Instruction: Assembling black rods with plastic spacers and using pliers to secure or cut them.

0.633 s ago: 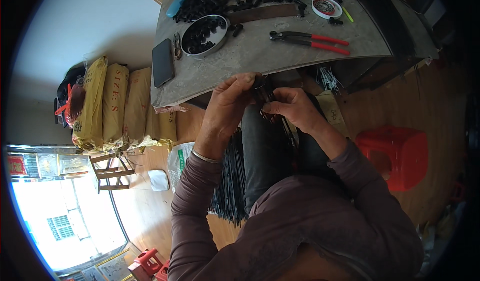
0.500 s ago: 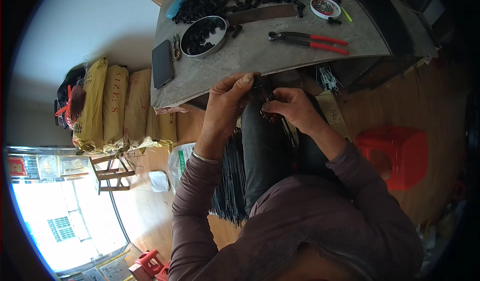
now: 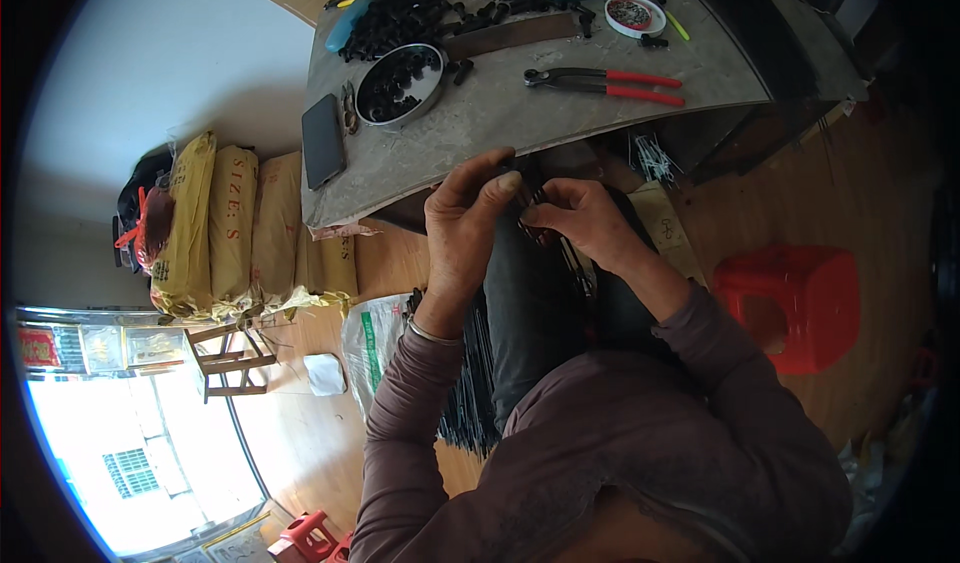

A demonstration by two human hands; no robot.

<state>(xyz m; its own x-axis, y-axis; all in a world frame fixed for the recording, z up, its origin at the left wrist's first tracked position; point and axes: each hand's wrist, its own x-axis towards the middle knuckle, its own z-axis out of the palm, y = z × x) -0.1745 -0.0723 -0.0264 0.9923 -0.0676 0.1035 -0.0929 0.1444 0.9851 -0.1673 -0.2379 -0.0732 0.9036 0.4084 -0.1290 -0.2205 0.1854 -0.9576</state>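
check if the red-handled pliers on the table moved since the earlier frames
No. The red-handled pliers lie in the same spot on the grey table, just below the small white dish, as before. Both hands work below the table edge.
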